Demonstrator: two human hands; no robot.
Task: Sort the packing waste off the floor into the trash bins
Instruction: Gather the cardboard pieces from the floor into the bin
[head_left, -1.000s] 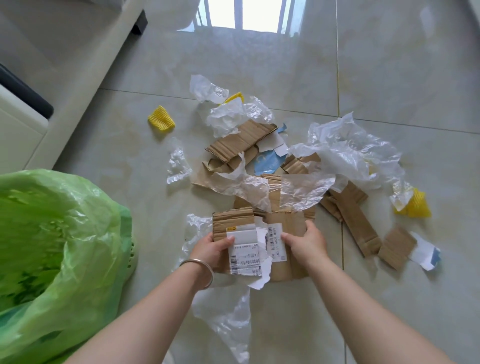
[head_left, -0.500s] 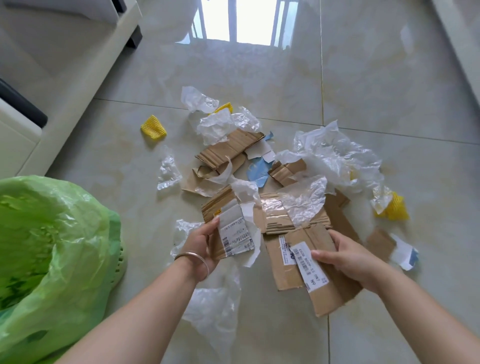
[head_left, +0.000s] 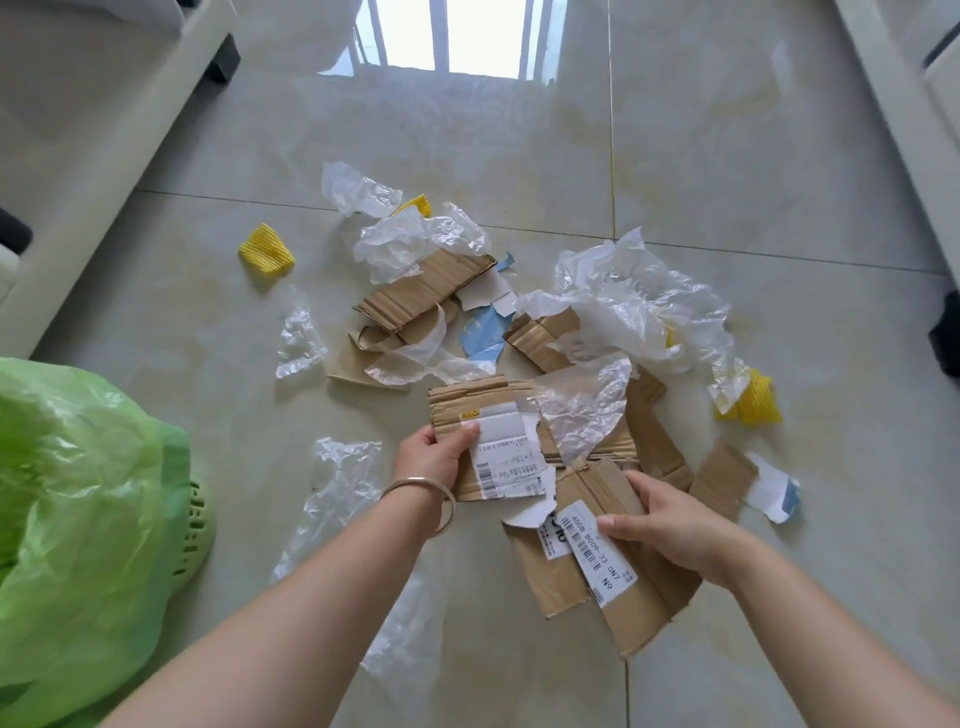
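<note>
At the lower left of the frame we have the green bin (head_left: 200, 525), lined with a green plastic bag (head_left: 78, 519) that billows over its rim; what lies inside it we cannot tell from here. Centre frame, our left hand (head_left: 434, 457) is pinched on a torn cardboard piece (head_left: 462, 410) with a white shipping label, thumb on top of the label's edge, a metal bangle (head_left: 421, 491) on the wrist. Lower right of centre, our right hand (head_left: 670, 525) is clamped on a second cardboard piece (head_left: 639, 608), thumb pressing a barcode sticker (head_left: 597, 551). The two pieces sit just beside each other, torn edges apart. Above them, mid-frame, the rest of the waste is strewn on the tiled floor (head_left: 727, 156): crumpled clear plastic film (head_left: 639, 306), more cardboard strips (head_left: 421, 296), yellow foam netting (head_left: 266, 250) at the left and another piece at the right, blue paper scraps (head_left: 483, 332).
</note>
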